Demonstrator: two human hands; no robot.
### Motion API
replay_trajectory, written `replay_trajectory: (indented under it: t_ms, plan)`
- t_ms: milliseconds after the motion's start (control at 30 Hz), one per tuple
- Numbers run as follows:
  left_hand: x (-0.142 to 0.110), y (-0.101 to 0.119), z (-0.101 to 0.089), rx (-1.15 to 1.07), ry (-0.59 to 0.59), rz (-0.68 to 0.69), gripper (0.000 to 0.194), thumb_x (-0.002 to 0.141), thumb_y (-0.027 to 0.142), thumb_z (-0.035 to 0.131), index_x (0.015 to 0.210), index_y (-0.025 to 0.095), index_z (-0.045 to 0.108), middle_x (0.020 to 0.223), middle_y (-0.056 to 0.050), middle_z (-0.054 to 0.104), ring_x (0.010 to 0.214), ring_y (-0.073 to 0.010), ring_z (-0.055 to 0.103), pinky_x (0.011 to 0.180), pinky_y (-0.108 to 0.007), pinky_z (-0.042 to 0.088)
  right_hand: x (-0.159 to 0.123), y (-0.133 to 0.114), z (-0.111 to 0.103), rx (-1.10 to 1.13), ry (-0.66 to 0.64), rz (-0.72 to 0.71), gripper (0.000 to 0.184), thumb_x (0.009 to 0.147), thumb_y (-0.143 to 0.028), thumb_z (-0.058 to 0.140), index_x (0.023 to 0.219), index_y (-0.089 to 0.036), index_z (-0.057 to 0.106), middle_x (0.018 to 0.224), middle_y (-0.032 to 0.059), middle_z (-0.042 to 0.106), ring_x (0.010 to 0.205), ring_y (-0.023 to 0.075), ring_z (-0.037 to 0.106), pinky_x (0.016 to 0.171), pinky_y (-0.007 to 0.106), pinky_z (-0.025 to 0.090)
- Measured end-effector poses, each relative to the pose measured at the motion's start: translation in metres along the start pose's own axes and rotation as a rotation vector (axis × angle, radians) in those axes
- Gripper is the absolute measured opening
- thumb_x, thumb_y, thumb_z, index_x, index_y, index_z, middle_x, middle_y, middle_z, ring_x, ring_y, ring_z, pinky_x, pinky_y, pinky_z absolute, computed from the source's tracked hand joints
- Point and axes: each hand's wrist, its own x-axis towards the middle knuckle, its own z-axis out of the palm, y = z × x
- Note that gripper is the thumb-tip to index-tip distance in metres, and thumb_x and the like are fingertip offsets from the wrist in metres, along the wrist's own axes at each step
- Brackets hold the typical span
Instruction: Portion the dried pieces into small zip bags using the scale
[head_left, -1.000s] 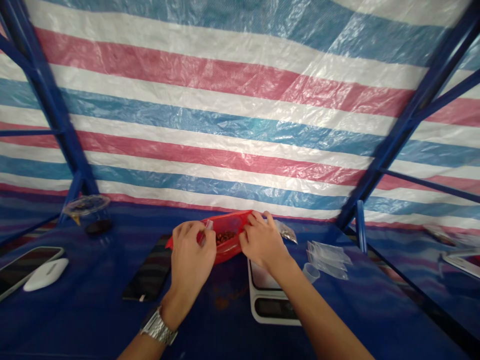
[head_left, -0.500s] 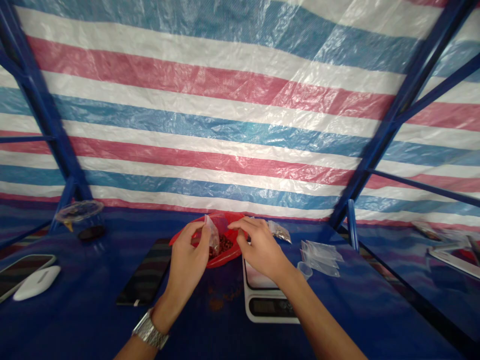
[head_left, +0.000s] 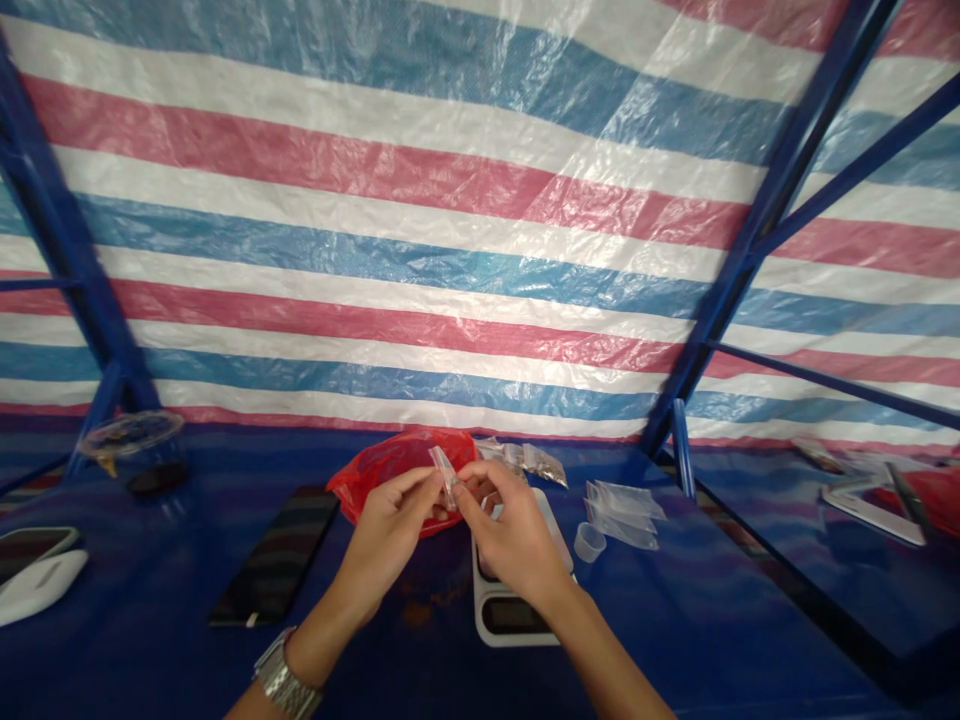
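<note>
A small clear zip bag (head_left: 444, 467) is pinched between my two hands, its top edge sticking up above the fingers. My left hand (head_left: 396, 517) grips its left side with thumb and fingertips. On its other side my right hand (head_left: 510, 517) closes thumb and fingers on the same bag. What lies in the bag is mostly covered by the fingers. Just behind the hands an opened red plastic bag (head_left: 375, 467) lies on the table. A white kitchen scale (head_left: 489, 632) with a dark display sits under my right hand, partly hidden by it.
Filled small bags (head_left: 544, 465) lie behind the scale. To the right are a little plastic cup (head_left: 589, 542) and flat clear bags (head_left: 624, 512). At left are a black phone (head_left: 274, 560), a white case (head_left: 45, 585) and a plastic bowl (head_left: 142, 455) with dark liquid.
My right hand has come down and left from above the scale's edge to grip the small bag. The bag has been lifted out of the red bag. The view has shifted slightly right.
</note>
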Motion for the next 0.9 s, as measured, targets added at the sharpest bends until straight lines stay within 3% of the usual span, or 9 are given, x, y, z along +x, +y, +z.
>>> replay_trajectory:
  t_ms: [200, 400, 500, 733, 900]
  plan:
    - [0.000, 0.009, 0.004, -0.060, -0.014, -0.022, 0.037, 0.082, 0.050, 0.077, 0.100, 0.017, 0.079, 0.087, -0.006, 0.079, 0.084, -0.0221, 0.075, 0.084, -0.033, 0.060, 0.000, 0.000, -0.009, 0.020, 0.000, 0.002, 0.016, 0.097, -0.033, 0.060, 0.099, -0.022, 0.072, 0.092, 0.0019, 0.072, 0.077, 0.0169, 0.064, 0.071, 0.028, 0.050]
    - [0.000, 0.014, 0.009, 0.003, -0.008, 0.078, 0.029, 0.081, 0.048, 0.078, 0.087, 0.019, 0.078, 0.085, -0.005, 0.079, 0.082, -0.0210, 0.074, 0.083, -0.031, 0.060, -0.006, -0.011, -0.015, -0.123, 0.103, -0.163, 0.013, 0.098, -0.029, 0.059, 0.105, -0.024, 0.069, 0.098, 0.0046, 0.069, 0.086, 0.0188, 0.061, 0.079, 0.031, 0.049]
    - [-0.002, 0.014, 0.012, 0.036, 0.004, 0.116, 0.027, 0.080, 0.046, 0.078, 0.083, 0.019, 0.077, 0.085, -0.005, 0.077, 0.082, -0.0204, 0.073, 0.079, -0.029, 0.059, -0.011, -0.018, -0.017, -0.147, 0.077, -0.191, 0.011, 0.098, -0.029, 0.059, 0.100, -0.024, 0.069, 0.095, 0.0038, 0.069, 0.085, 0.0190, 0.059, 0.079, 0.031, 0.047]
    - [-0.003, 0.011, 0.013, 0.086, -0.089, 0.091, 0.033, 0.087, 0.051, 0.070, 0.081, 0.019, 0.070, 0.070, 0.000, 0.064, 0.063, -0.0133, 0.058, 0.056, -0.022, 0.046, -0.010, -0.021, -0.023, 0.015, -0.003, 0.045, 0.018, 0.094, -0.037, 0.064, 0.086, -0.023, 0.071, 0.076, -0.0017, 0.068, 0.067, 0.0149, 0.054, 0.066, 0.027, 0.044]
    - [-0.005, 0.013, 0.017, 0.182, -0.122, 0.134, 0.034, 0.093, 0.052, 0.061, 0.085, 0.020, 0.068, 0.065, 0.003, 0.053, 0.059, -0.0119, 0.049, 0.053, -0.022, 0.038, -0.006, -0.020, -0.019, 0.137, 0.018, 0.125, 0.026, 0.090, -0.040, 0.062, 0.073, -0.021, 0.066, 0.065, -0.0027, 0.061, 0.061, 0.0135, 0.050, 0.059, 0.025, 0.042]
